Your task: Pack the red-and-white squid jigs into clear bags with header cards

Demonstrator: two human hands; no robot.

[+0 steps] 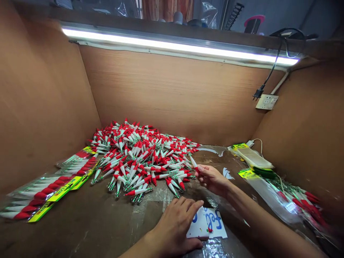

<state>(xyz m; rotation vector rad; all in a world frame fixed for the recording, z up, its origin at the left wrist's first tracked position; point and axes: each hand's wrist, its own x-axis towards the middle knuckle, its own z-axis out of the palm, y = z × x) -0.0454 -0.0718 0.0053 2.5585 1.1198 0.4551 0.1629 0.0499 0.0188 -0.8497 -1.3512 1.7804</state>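
A big heap of red-and-white lures with green tips lies on the brown table in front of me. My right hand pinches one such lure at its red end, just off the heap's right edge. My left hand rests palm down near the front edge, fingers on a white card with blue writing that lies on clear plastic.
Filled clear packs with yellow labels lie at the left. Empty bags and yellow-labelled headers sit at the right, with more filled packs beside them. Brown walls enclose the booth; a wall socket and light strip are above.
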